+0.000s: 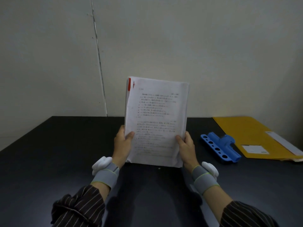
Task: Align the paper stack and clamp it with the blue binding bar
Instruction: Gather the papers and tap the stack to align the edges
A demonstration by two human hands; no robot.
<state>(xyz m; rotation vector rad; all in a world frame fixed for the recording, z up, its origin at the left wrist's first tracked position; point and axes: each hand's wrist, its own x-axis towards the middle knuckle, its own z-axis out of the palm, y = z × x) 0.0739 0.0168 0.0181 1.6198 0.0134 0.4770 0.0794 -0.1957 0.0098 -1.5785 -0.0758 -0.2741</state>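
A thick paper stack (155, 115) with printed text stands upright in the middle, its bottom edge on or just above the black table. A red strip marks its top left corner, and the sheets there sit slightly uneven. My left hand (123, 143) grips the stack's lower left edge, thumb on the front page. My right hand (186, 145) grips the lower right edge the same way. The blue binding bar (219, 147), with a row of holes and a lever, lies flat on the table to the right of my right hand, untouched.
A yellow folder (255, 135) with white labels lies at the table's right edge, just beyond the binding bar. The black table (49, 153) meets a pale wall at the back. Both wrists wear grey bands with white devices.
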